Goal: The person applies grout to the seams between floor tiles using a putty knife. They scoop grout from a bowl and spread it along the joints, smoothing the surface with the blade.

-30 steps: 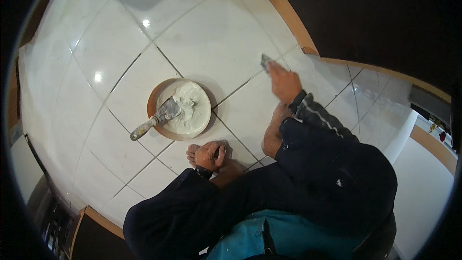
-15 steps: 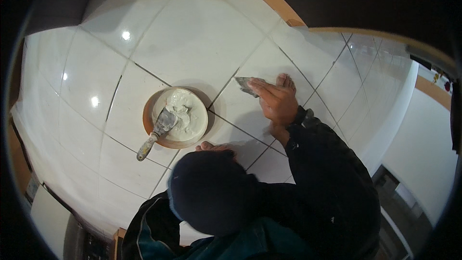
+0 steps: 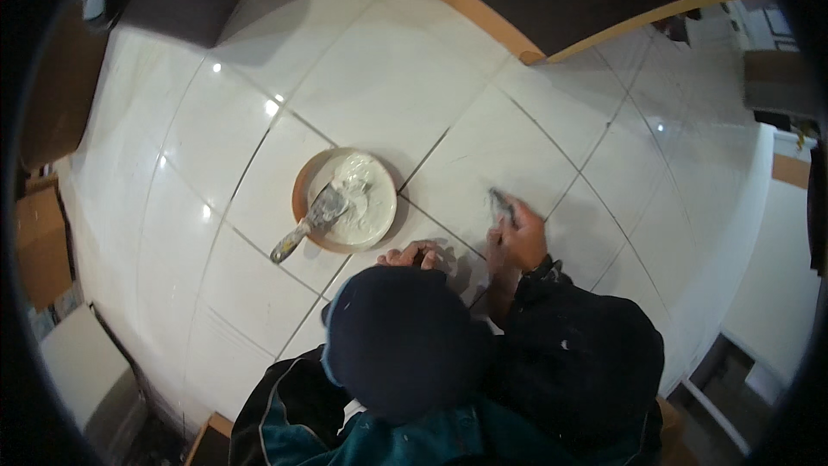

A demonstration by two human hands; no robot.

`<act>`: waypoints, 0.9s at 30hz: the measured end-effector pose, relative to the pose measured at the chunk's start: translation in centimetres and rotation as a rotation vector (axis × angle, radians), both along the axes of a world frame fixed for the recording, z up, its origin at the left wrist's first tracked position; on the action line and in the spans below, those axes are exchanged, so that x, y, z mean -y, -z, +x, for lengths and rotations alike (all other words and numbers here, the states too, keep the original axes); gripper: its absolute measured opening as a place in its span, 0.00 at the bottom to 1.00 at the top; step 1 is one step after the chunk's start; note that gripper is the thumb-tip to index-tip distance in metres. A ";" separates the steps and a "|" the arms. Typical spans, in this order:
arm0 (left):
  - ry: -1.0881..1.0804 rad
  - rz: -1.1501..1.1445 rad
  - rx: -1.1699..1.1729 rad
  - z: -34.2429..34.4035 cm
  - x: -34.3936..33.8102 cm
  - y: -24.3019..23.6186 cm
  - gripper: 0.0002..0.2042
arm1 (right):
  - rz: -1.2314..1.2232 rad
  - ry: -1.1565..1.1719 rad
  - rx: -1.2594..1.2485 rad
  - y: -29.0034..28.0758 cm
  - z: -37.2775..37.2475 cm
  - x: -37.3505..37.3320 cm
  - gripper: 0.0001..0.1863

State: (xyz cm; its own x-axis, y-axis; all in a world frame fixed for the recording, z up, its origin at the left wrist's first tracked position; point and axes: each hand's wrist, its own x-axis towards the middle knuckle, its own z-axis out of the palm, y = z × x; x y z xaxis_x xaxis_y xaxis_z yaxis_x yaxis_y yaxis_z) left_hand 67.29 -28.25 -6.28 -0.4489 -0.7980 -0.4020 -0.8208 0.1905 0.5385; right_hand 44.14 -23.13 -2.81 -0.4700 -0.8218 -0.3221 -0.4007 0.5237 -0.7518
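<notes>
My right hand [image 3: 525,240] grips a small grey scraper blade [image 3: 498,199] on the white tiles, over my bare foot [image 3: 500,293]. My left hand [image 3: 424,252] is low by my other foot, mostly hidden behind the dark rounded shape of my knee [image 3: 397,336]; its grip is unclear. To the left sits a round tan pan [image 3: 300,198] of white paste [image 3: 366,211], with a putty knife [image 3: 291,239] resting across its rim, blade in the paste. Dark grout lines cross the floor around the pan and my right hand.
A dark panel with wooden edging [image 3: 457,0] borders the top. A grey cabinet corner [image 3: 181,0] stands at upper left, cardboard boxes [image 3: 43,250] and a white panel [image 3: 82,354] at the left, and a white unit [image 3: 759,267] along the right.
My right hand with the scraper moves from higher on the tiles down toward my body and turns more upright. The view has shifted, showing more of both sides.
</notes>
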 end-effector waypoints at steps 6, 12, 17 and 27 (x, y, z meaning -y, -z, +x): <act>-0.836 0.544 -0.861 2.5 -0.3 4.1 0.13 | -0.434 -0.452 -0.487 2.4 -3.9 9.6 0.24; -1.366 0.492 -1.067 5.4 -0.5 4.4 0.22 | -0.396 -0.946 -0.684 8.0 -5.5 12.2 0.28; -1.370 0.422 -0.965 7.0 2.4 4.8 0.32 | -0.185 -1.150 -0.524 2.1 -7.9 10.5 0.25; -1.011 0.310 -0.935 10.5 3.1 7.4 0.24 | 0.181 -1.243 -0.770 -15.6 -5.6 9.4 0.22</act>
